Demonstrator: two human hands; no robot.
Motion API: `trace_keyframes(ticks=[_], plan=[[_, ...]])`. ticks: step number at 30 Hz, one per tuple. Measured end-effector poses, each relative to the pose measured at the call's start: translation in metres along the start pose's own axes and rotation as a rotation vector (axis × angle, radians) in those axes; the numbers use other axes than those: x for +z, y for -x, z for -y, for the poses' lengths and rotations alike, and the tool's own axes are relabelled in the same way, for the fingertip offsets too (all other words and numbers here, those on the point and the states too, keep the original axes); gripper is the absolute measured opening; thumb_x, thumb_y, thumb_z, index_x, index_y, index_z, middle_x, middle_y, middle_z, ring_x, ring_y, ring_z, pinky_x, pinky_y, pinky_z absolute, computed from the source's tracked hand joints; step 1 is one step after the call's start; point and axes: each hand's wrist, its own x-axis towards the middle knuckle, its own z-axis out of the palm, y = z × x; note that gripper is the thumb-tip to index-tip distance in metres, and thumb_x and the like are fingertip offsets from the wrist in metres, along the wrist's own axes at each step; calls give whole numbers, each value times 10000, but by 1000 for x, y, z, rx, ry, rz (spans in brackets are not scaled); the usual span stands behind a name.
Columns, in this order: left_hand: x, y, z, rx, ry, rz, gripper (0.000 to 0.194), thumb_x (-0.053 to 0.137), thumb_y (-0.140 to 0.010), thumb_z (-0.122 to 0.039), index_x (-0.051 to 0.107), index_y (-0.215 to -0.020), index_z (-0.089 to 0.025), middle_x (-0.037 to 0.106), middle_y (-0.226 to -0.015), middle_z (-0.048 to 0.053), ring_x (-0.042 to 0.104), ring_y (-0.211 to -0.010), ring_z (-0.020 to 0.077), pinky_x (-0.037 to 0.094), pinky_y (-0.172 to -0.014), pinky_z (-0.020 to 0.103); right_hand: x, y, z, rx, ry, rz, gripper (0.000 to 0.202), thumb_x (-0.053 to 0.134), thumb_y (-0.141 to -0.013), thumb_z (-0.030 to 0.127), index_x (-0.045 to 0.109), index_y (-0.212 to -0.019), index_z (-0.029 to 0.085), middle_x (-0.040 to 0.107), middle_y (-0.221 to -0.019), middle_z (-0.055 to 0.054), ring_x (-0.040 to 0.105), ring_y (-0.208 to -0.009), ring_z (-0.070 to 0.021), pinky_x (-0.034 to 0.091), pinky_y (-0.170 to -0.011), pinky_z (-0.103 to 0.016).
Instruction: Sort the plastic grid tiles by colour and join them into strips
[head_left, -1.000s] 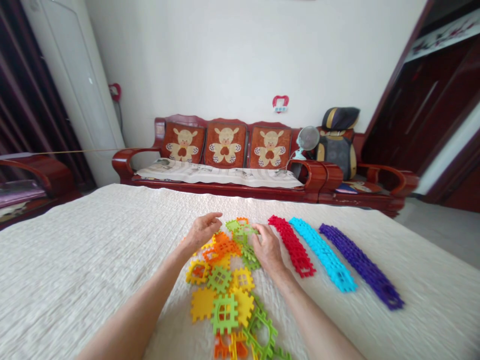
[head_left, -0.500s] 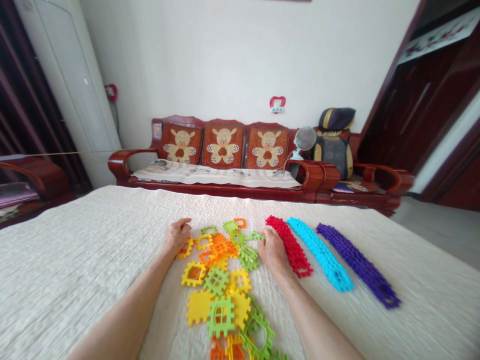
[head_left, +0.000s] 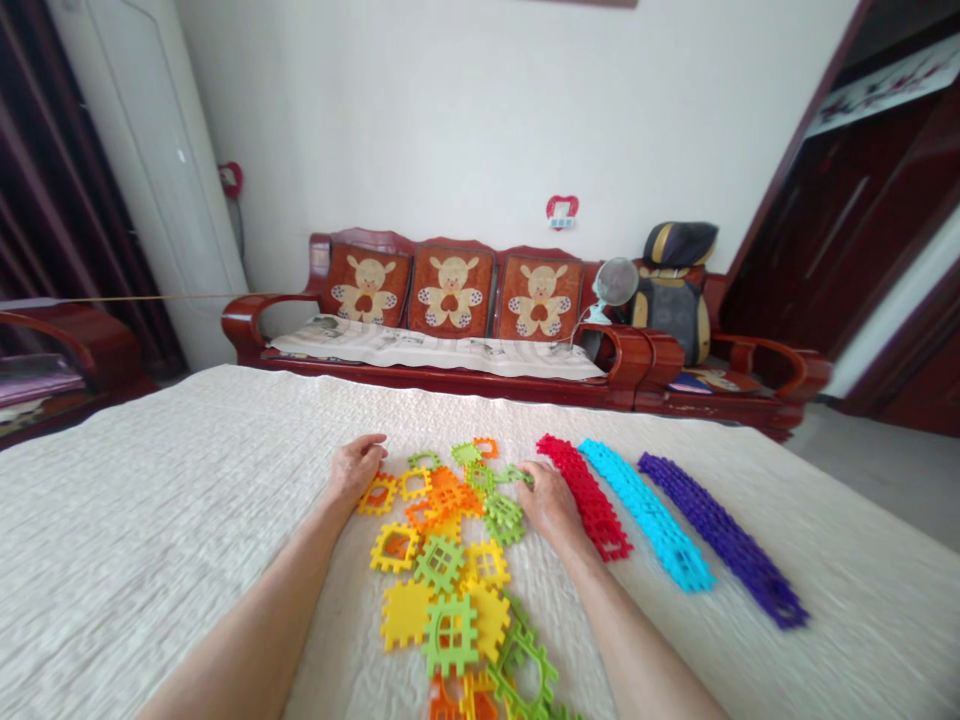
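Observation:
A pile of plastic interlocking building tiles in yellow, orange and green lies between my hands, with a green window tile [head_left: 450,634] near the front. My left hand [head_left: 358,466] is open at the pile's far left, its fingers loosely bent beside a yellow-and-orange tile [head_left: 377,494]. On the other side, my right hand [head_left: 549,497] is open, with fingertips at a small green tile [head_left: 513,474]; whether they touch it is unclear. Just right of that hand is a red row of tiles [head_left: 592,505]. Beyond it lie a light blue row [head_left: 649,515] and a purple row [head_left: 724,540].
A cream quilted cloth [head_left: 187,520] covers the table. Behind the table stands a wooden sofa [head_left: 450,385] with bear cushions [head_left: 454,290]. A small fan [head_left: 616,282] and a chair with a massage cushion [head_left: 671,310] are at the right.
The whole view has shifted slightly. My right hand's fingers look a little more spread near the green tile. My left hand stays at the pile's left edge, and the tiles keep their arrangement.

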Motion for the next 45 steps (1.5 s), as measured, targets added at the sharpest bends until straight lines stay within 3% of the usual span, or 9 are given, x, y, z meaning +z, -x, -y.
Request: trace_keyframes(ticks=[5,9,15,19,24,28,32,39,45], plan=[[2,-1,2,22,-24,-5,403,455,-695,-294,655,-1016,-153,691,-776,36,601,-612,124,459,-572,217,1,-15,-3,75,-30,37,311,493,-683,95,650,-936,185,685,-910,-74,621,-871,-193,440,-789,-275],[3,-2,2,17,-48,3,394,457,-705,-285,653,-1024,-162,692,-794,38,603,-636,125,457,-580,213,3,-41,3,157,-114,-73,302,520,-686,165,642,-961,188,684,-927,-83,625,-863,-204,449,-767,-290],[4,-2,3,31,-57,1,400,451,-706,-292,653,-1024,-158,694,-786,40,600,-618,126,450,-556,213,32,-70,17,274,-302,-137,276,527,-695,248,622,-940,165,670,-896,-84,614,-838,-210,454,-766,-322],[4,-4,5,39,-74,7,400,449,-703,-304,656,-1016,-164,696,-787,36,598,-602,125,451,-555,216,46,-73,18,235,-352,-103,249,521,-679,210,616,-904,164,666,-843,-60,611,-785,-185,461,-732,-304],[4,-6,8,53,-108,10,392,455,-701,-303,658,-1010,-176,700,-788,30,604,-607,127,456,-563,213,50,-72,22,82,-424,-7,268,536,-676,212,617,-931,192,662,-825,13,605,-726,-133,467,-683,-243],[5,-7,9,50,-102,13,387,457,-707,-307,659,-1009,-176,702,-787,32,597,-595,123,453,-552,213,40,-72,14,24,-330,-120,298,471,-704,135,601,-970,174,634,-960,-42,568,-894,-161,420,-835,-289],[6,-6,9,53,-95,13,386,454,-710,-306,661,-1008,-174,700,-783,32,592,-579,120,450,-542,213,28,-71,3,-32,-18,-193,294,479,-723,100,602,-981,170,614,-991,-86,506,-983,-205,339,-881,-336],[7,-7,11,58,-99,8,376,460,-709,-300,669,-996,-174,702,-783,31,611,-619,127,461,-569,212,26,-68,-2,-1,231,-172,164,517,-756,125,622,-850,209,661,-887,-58,447,-1010,-246,188,-921,-460],[7,-7,10,45,-96,-12,381,461,-708,-296,672,-998,-167,701,-770,31,614,-626,128,466,-571,209,30,-65,-8,49,288,-142,146,516,-766,160,626,-843,215,669,-890,-59,437,-1022,-253,169,-906,-477]])
